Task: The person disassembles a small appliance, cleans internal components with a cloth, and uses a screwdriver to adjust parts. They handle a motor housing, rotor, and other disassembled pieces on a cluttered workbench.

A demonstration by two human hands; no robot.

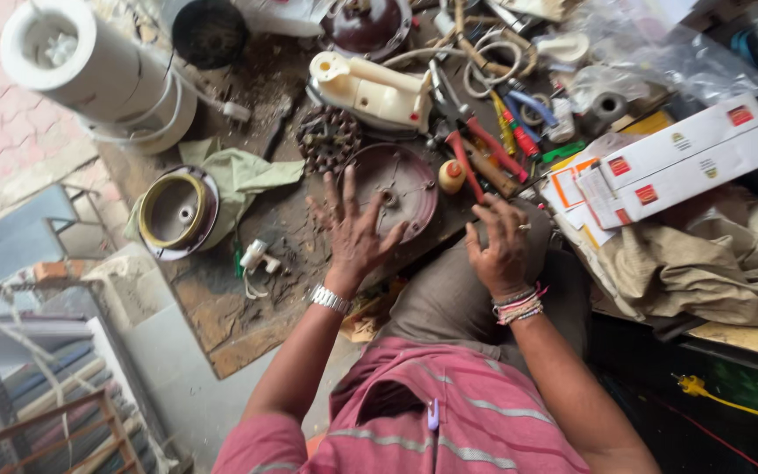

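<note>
The left hand (354, 230) is spread open, fingers on the round maroon motor cover (394, 189) lying flat at twelve o'clock, with no long axis. The right hand (499, 247), at three o'clock, hangs empty and half-curled.

On the worktop (247, 290), the round disc (396, 189) lies under the left hand (353, 233). A toothed rotor (328, 138) sits just behind it, pliers (475, 154) to its right, long boxes (686, 158) farther right, a round cover (177, 211) far left.
</note>
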